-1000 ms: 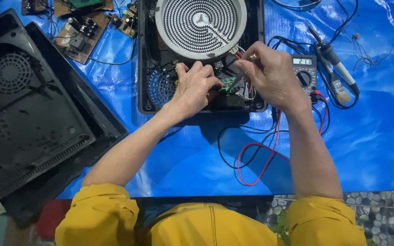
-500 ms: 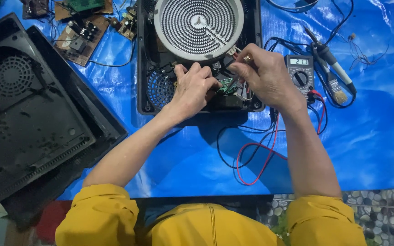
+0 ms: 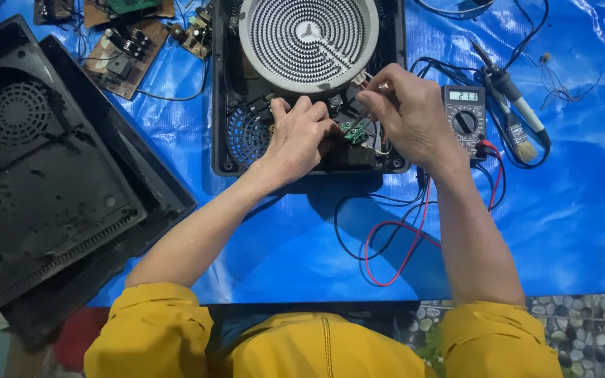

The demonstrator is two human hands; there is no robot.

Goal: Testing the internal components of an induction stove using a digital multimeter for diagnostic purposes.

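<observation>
An opened black cooker base (image 3: 227, 98) lies on a blue tarp, its round white coiled heating element (image 3: 307, 40) exposed. My left hand (image 3: 300, 136) rests inside the base beside the fan grille (image 3: 246, 134), fingers pressing on parts next to a small green circuit board (image 3: 353, 130). My right hand (image 3: 409, 113) hovers over the same spot, its fingertips pinched on a thin probe or wire by the element's edge; the exact item is hidden by the fingers.
A grey multimeter (image 3: 464, 117) with red and black leads (image 3: 393, 245) lies right of the base. A soldering iron and a brush (image 3: 519, 126) lie further right. Black cooker covers (image 3: 43, 175) fill the left. Loose circuit boards (image 3: 124, 52) sit at top left.
Both hands stay at the same spot inside the base. The fingers of my right hand shift slightly near the element's edge.
</observation>
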